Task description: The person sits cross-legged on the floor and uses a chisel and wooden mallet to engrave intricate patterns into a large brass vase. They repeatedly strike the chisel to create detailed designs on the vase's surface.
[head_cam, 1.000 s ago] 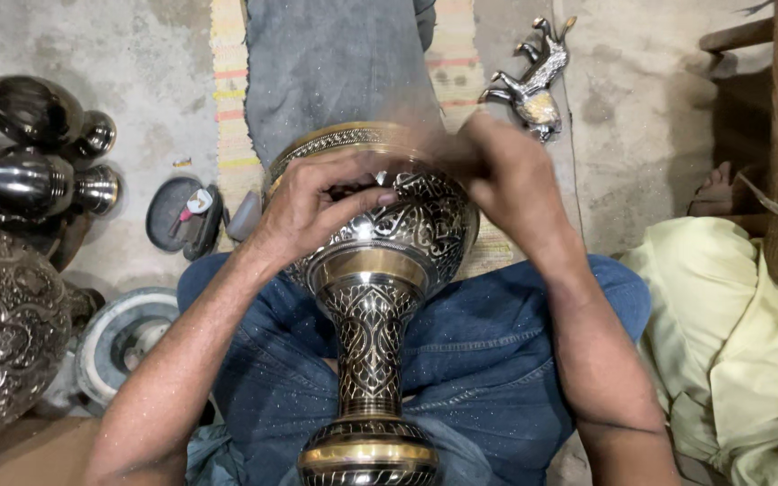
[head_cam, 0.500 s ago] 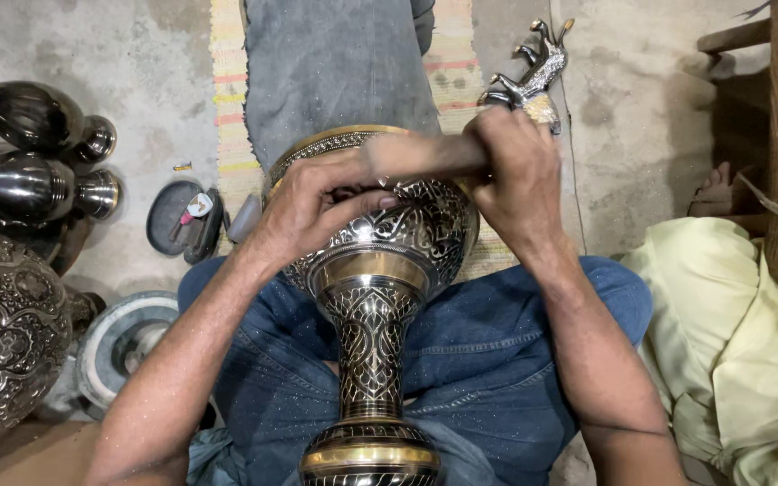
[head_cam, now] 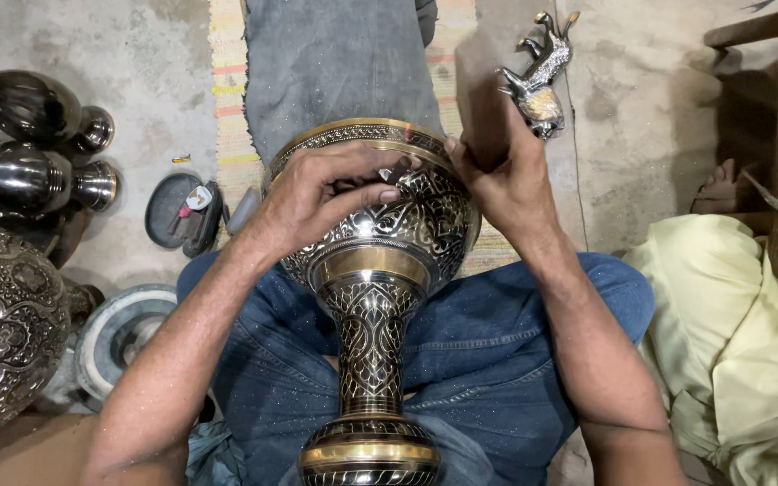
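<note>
While my left hand (head_cam: 317, 193) lies open on the heavy, slippery engraved black-and-brass metal vase (head_cam: 371, 297), my right hand (head_cam: 502, 175) beside it pinches something blurred; gripping its narrow stem seems safest.

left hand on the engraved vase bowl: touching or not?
Touching. The head view shows the left hand lying flat on the bowl of the engraved vase, fingers curled over its patterned surface with no gap.

Soft, even daylight fills the frame, with no hard shadows. Bright glints sit on the engraved brass vase (head_cam: 371, 270) at centre and the dark polished vessels (head_cam: 33, 144) at upper left. The right hand (head_cam: 502, 171) is motion-blurred; elsewhere focus is sharp.
</note>
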